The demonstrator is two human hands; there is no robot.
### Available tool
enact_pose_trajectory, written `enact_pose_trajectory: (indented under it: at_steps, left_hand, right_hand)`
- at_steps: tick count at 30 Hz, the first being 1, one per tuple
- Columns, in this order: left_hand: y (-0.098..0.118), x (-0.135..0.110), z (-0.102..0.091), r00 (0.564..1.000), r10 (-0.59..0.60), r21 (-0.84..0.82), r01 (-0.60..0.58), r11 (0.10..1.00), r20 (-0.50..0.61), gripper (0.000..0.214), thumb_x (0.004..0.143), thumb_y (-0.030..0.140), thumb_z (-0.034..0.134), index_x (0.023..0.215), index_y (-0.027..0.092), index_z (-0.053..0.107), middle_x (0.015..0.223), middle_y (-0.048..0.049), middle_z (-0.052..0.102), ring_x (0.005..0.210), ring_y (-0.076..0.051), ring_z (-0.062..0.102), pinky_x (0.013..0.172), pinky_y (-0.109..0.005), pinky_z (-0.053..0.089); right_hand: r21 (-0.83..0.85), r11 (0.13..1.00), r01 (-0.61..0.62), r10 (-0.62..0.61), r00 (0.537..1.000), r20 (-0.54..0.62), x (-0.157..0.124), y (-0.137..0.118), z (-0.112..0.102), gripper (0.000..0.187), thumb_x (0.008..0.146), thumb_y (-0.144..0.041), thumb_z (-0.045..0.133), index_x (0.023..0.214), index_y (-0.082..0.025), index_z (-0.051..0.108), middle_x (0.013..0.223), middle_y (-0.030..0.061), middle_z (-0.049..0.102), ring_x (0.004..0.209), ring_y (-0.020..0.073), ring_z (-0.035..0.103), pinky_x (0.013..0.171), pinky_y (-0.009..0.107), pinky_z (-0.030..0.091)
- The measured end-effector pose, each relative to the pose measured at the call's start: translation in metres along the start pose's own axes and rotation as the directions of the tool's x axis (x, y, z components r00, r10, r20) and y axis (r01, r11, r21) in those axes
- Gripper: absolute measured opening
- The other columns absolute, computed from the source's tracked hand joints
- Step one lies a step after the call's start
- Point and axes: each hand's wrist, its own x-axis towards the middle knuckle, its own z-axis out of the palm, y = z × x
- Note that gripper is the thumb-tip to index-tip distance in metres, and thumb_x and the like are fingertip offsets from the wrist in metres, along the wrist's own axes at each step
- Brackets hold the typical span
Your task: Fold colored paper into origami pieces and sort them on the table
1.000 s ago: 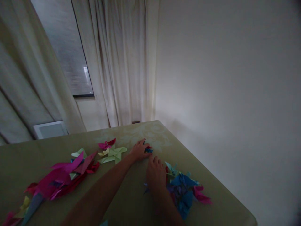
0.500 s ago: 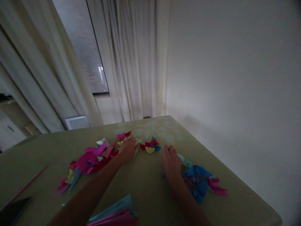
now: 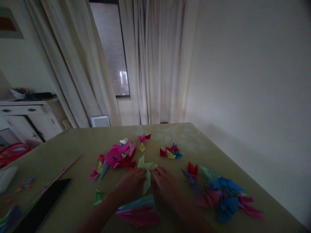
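A pale green folded paper piece (image 3: 146,169) lies on the olive table (image 3: 80,149) between my hands. My left hand (image 3: 131,184) rests on its left side, fingers curled onto the paper. My right hand (image 3: 164,183) presses on its right edge, fingers closed against it. Just in front of my wrists sits a folded stack of teal and pink paper (image 3: 141,213). A pink and magenta pile of folded pieces (image 3: 119,155) lies beyond my left hand. A small cluster of red, yellow and blue pieces (image 3: 170,152) lies beyond my right hand.
A blue and pink paper heap (image 3: 224,197) lies at the right, near the table's edge. A dark flat slab (image 3: 41,208) and a thin pink stick (image 3: 60,173) lie at the left. A white cabinet (image 3: 26,119), curtains (image 3: 160,61) and a window stand behind.
Both hands have drawn back toward me and come together on the pale green piece. The view has swung left, showing the cabinet and more of the table.
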Motion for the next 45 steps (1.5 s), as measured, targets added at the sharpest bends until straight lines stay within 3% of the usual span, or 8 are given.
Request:
enact_pose_trajectory:
  at_steps: [5, 9, 14, 22, 25, 33, 39, 45]
  left_hand:
    - [-0.044, -0.035, 0.007, 0.976, -0.065, 0.018, 0.07, 0.997, -0.206, 0.058, 0.095, 0.004, 0.044, 0.142, 0.026, 0.068, 0.142, -0.0099, 0.073, 0.132, -0.026, 0.067, 0.114, -0.045, 0.054]
    - [-0.064, -0.045, 0.019, 0.98, -0.121, 0.084, 0.135, 0.987, -0.156, 0.073, 0.086, -0.002, 0.044, 0.15, 0.028, 0.063, 0.149, -0.0083, 0.068, 0.137, -0.026, 0.064, 0.113, -0.044, 0.053]
    - [-0.058, -0.047, 0.019, 0.95, -0.217, 0.129, 0.249, 0.96, -0.224, 0.064, 0.097, 0.004, 0.043, 0.157, 0.024, 0.054, 0.139, -0.0133, 0.071, 0.127, -0.028, 0.068, 0.107, -0.043, 0.055]
    - [-0.055, -0.047, 0.009, 0.926, -0.23, 0.149, 0.283, 0.947, -0.299, 0.032, 0.101, 0.011, 0.051, 0.117, 0.027, 0.074, 0.13, -0.0093, 0.066, 0.117, -0.026, 0.065, 0.102, -0.041, 0.054]
    - [-0.057, -0.048, 0.009, 0.936, -0.184, 0.153, 0.238, 0.959, -0.299, 0.03, 0.1, 0.008, 0.051, 0.113, 0.026, 0.073, 0.139, -0.0085, 0.066, 0.123, -0.027, 0.064, 0.106, -0.042, 0.052]
    - [-0.06, -0.046, 0.008, 0.929, -0.218, 0.04, 0.24, 0.97, -0.299, 0.029, 0.102, 0.008, 0.044, 0.106, 0.024, 0.068, 0.109, -0.0076, 0.076, 0.103, -0.025, 0.073, 0.089, -0.035, 0.056]
    - [-0.04, -0.037, -0.01, 0.898, -0.209, -0.06, 0.201, 0.978, -0.388, 0.026, 0.106, 0.019, 0.045, 0.11, 0.024, 0.07, 0.11, -0.0087, 0.077, 0.105, -0.027, 0.072, 0.093, -0.038, 0.056]
    - [0.014, 0.029, -0.023, 0.939, -0.177, -0.17, 0.131, 0.977, -0.296, 0.03, 0.102, 0.013, 0.052, 0.116, 0.026, 0.074, 0.118, -0.0064, 0.078, 0.111, -0.023, 0.073, 0.096, -0.032, 0.056]
  right_hand:
    - [0.088, 0.993, 0.08, -0.088, 0.992, 0.091, -0.005, -0.004, 0.017, 0.044, 0.107, -0.026, 0.056, 0.15, -0.03, 0.061, 0.16, 0.0074, 0.057, 0.145, 0.0314, 0.052, 0.119, 0.049, 0.041]
    - [0.107, 0.993, 0.041, -0.049, 0.996, 0.075, -0.005, -0.004, 0.012, 0.032, 0.109, -0.032, 0.057, 0.138, -0.03, 0.071, 0.146, 0.0068, 0.067, 0.134, 0.0289, 0.059, 0.115, 0.046, 0.043]
    - [0.164, 0.986, 0.028, -0.036, 0.998, 0.046, -0.004, -0.004, 0.004, 0.025, 0.11, -0.03, 0.056, 0.12, -0.028, 0.079, 0.129, 0.0044, 0.074, 0.123, 0.0234, 0.064, 0.111, 0.038, 0.045]
    - [0.297, 0.955, -0.009, 0.018, 0.999, -0.029, -0.003, -0.005, 0.008, 0.035, 0.108, -0.022, 0.054, 0.138, -0.027, 0.07, 0.145, 0.0077, 0.067, 0.136, 0.0234, 0.061, 0.119, 0.039, 0.044]
    - [0.346, 0.938, -0.004, 0.028, 0.998, -0.063, -0.001, -0.009, 0.009, 0.033, 0.106, -0.022, 0.056, 0.136, -0.025, 0.07, 0.142, 0.0091, 0.068, 0.135, 0.0235, 0.061, 0.119, 0.038, 0.045]
    - [0.33, 0.944, 0.007, 0.014, 0.998, -0.062, -0.002, -0.012, 0.013, 0.032, 0.104, -0.016, 0.059, 0.132, -0.025, 0.072, 0.138, 0.007, 0.071, 0.13, 0.0237, 0.063, 0.117, 0.038, 0.046]
    - [0.301, 0.953, 0.023, 0.004, 0.996, -0.09, -0.002, -0.009, 0.014, 0.029, 0.104, -0.017, 0.061, 0.13, -0.022, 0.072, 0.135, 0.0078, 0.071, 0.128, 0.0227, 0.064, 0.115, 0.035, 0.047]
    - [0.202, 0.979, 0.034, -0.025, 0.999, -0.048, -0.002, -0.01, 0.015, 0.028, 0.102, -0.019, 0.065, 0.129, -0.02, 0.071, 0.132, 0.0077, 0.071, 0.123, 0.0239, 0.065, 0.111, 0.036, 0.049]
